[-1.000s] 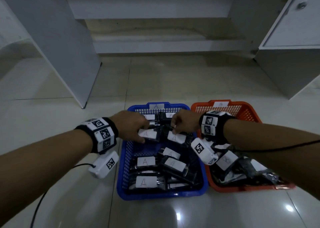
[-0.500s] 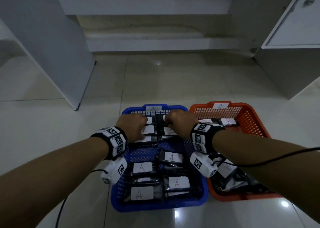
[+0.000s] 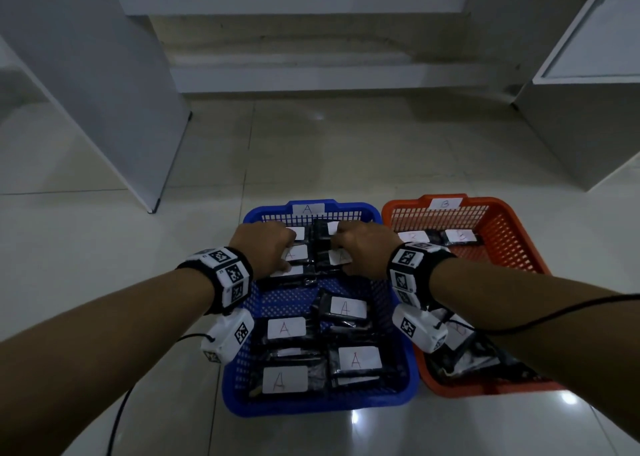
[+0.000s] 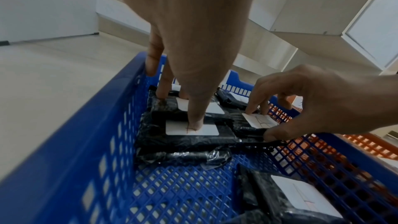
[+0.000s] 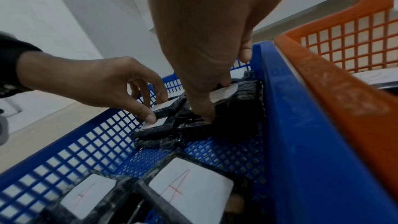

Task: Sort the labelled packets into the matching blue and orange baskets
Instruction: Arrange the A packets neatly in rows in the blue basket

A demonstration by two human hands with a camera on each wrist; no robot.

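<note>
Pressed the left grip (image 3: 266,247), fingers straight, onto an A packet (image 4: 212,129) at the far end of the blue basket (image 3: 318,407); pinched the neighbouring A packet (image 4: 261,120) there with the right grip (image 3: 365,249).

Two baskets stand side by side: one blue basket (image 3: 311,407) and one orange basket (image 3: 512,240). Each carries one white tag on its far rim, an A tag (image 3: 307,208) and a B tag (image 3: 445,203). In the blue basket nine black packets (image 3: 285,327) show a white label, five in the far cluster and four in the near one. Slivers of further labels between them are too hidden to count. The orange basket shows three labelled packets, two at the far end and one near. The heap of black wrap around that one cannot be counted. Two hands are in view, the left hand (image 3: 266,247) and the right hand (image 3: 363,247). Each wrist bears one marker band (image 3: 225,275) and one white camera (image 3: 227,334).
</note>
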